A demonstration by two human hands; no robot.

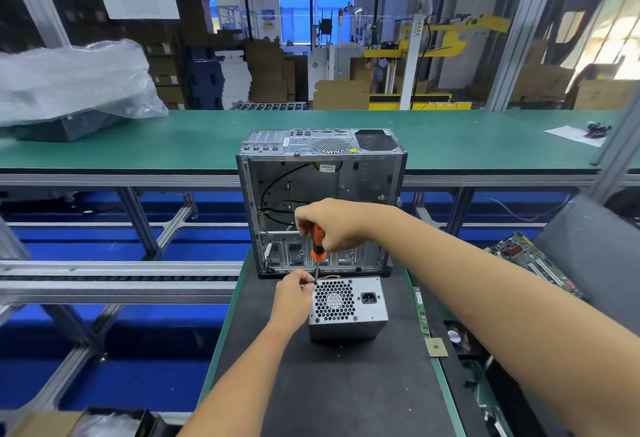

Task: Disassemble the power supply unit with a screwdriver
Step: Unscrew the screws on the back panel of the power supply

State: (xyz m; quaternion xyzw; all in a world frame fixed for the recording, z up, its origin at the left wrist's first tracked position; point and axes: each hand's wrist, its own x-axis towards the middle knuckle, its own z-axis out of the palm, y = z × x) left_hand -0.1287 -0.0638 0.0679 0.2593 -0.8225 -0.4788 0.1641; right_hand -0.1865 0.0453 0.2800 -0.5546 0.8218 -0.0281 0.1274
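We have the power supply unit (pixel 348 310) standing on the dark counter (pixel 346 384), at six o'clock from the emptied computer case (pixel 322 201) and just in front of it, fan grille facing up. Our right hand (pixel 332 225) is clenched around the orange-and-black handle of the screwdriver (pixel 318 249), shaft pointing down to the unit's top corner at ten o'clock. Our left hand (pixel 294 292) rests at that same corner, fingers (pixel 306 286) pinched by the tip; whether they grip a screw we cannot tell. We judge the first housing screw is being worked. Next calls for keeping the bit seated and upright while turning, then moving on to the other corners.
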